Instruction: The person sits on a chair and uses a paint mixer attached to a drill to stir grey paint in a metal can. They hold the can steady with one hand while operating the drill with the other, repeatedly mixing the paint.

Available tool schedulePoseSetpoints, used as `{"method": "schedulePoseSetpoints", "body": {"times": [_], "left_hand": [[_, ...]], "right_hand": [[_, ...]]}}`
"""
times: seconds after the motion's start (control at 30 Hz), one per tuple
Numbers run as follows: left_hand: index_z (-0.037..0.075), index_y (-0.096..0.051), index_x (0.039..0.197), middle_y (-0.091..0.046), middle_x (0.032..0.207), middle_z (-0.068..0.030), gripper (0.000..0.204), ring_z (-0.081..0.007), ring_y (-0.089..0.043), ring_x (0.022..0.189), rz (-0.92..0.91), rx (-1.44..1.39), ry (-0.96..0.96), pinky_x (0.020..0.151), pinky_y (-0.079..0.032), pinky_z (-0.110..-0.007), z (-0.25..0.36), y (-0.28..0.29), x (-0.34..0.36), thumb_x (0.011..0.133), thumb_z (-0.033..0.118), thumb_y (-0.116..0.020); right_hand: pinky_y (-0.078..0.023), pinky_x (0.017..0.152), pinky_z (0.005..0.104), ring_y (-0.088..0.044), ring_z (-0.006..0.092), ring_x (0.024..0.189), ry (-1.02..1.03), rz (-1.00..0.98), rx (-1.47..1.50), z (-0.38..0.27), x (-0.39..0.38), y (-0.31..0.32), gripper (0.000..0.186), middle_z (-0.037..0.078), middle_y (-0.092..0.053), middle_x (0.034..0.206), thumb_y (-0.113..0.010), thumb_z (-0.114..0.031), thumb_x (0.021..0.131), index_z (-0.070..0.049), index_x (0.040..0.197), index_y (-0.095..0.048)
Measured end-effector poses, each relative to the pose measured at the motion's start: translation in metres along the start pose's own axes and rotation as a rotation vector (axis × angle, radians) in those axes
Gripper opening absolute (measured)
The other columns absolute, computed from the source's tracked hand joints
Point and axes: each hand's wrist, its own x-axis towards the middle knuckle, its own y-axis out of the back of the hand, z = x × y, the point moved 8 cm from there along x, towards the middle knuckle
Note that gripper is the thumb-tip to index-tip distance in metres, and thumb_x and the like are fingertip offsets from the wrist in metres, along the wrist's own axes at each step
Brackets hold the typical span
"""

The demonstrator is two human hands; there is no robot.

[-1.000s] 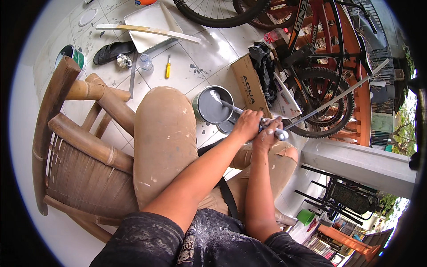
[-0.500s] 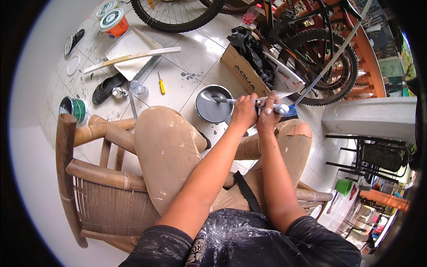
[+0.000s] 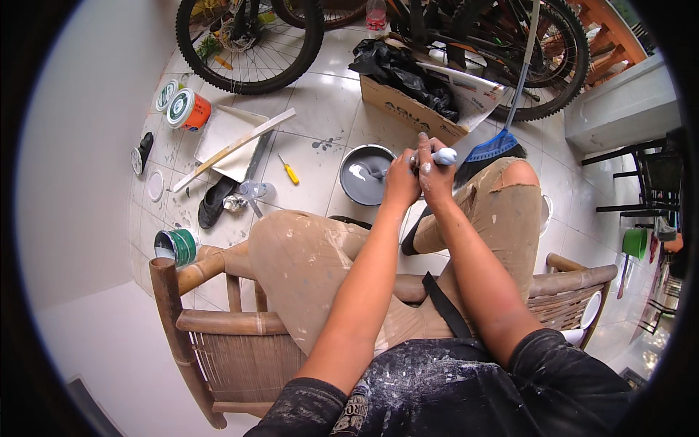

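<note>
My left hand (image 3: 403,182) and my right hand (image 3: 437,173) are closed side by side around a pale, paint-smeared stick (image 3: 444,156) with a rounded top end. Its kind I cannot make out. From my left hand the stick slants down to the left into a bucket (image 3: 342,169). Grey paint (image 3: 360,188) fills this bucket, with a lighter streak on its surface where the stick enters. The bucket stands on the tiled floor in front of my knees. White paint marks show on my right hand.
A cardboard box (image 3: 408,115) with black plastic stands behind the bucket, beside a blue broom (image 3: 491,148). Leftward lie a yellow screwdriver (image 3: 291,173), a black shoe (image 3: 215,204), a tray (image 3: 240,118) with a wooden strip (image 3: 237,149), and a green can (image 3: 186,246). Bicycles (image 3: 313,44) stand behind.
The view has swung, so the scene sits farther right at the left side. The stick has turned in my hands; its rounded end now points more upward. Both hands keep their hold.
</note>
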Motion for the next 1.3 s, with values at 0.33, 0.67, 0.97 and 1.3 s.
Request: {"method": "schedulePoseSetpoints", "body": {"times": [0.33, 0.67, 0.97, 1.3], "left_hand": [[0.006, -0.051, 0.156, -0.064, 0.144, -0.0249, 0.071, -0.0425, -0.062, 0.134, -0.454, 0.609, 0.282, 0.112, -0.050, -0.045, 0.057, 0.105, -0.023, 0.098, 0.040, -0.073], [-0.001, -0.068, 0.132, -0.078, 0.112, -0.0184, 0.049, -0.0274, -0.078, 0.097, 0.314, 0.116, 0.174, 0.086, -0.060, -0.038, 0.063, 0.257, 0.031, 0.097, 0.034, -0.076], [-0.001, -0.074, 0.115, -0.079, 0.100, -0.0174, 0.044, -0.0283, -0.077, 0.084, 0.494, -0.082, -0.018, 0.079, -0.060, -0.039, 0.044, 0.285, 0.050, 0.096, 0.039, -0.076], [0.003, -0.075, 0.111, -0.080, 0.098, -0.0159, 0.031, -0.0312, -0.079, 0.089, 0.544, -0.152, -0.036, 0.083, -0.061, -0.041, 0.051, 0.293, 0.047, 0.098, 0.031, -0.072]], "right_hand": [[-0.042, 0.065, 0.0280, -0.055, 0.0100, 0.068, -0.242, -0.347, -0.120, 0.066, 0.008, -0.010, 0.035, 0.000, -0.061, 0.070, -0.077, -0.026, 0.100, -0.004, 0.074, -0.067], [-0.045, 0.056, 0.0384, -0.050, 0.0164, 0.055, 0.219, -0.434, -0.233, 0.059, -0.012, -0.145, 0.026, 0.011, -0.053, 0.059, -0.079, -0.014, 0.087, 0.000, 0.071, -0.062], [-0.036, 0.054, 0.0340, -0.042, 0.0128, 0.056, 0.242, -0.463, -0.266, 0.070, 0.068, -0.142, 0.031, 0.000, -0.044, 0.059, -0.074, -0.014, 0.088, -0.004, 0.065, -0.055], [-0.034, 0.049, 0.0305, -0.040, 0.0115, 0.050, -0.129, -0.243, -0.047, 0.069, 0.039, -0.078, 0.032, 0.000, -0.044, 0.060, -0.067, -0.007, 0.086, -0.008, 0.061, -0.048]]}}
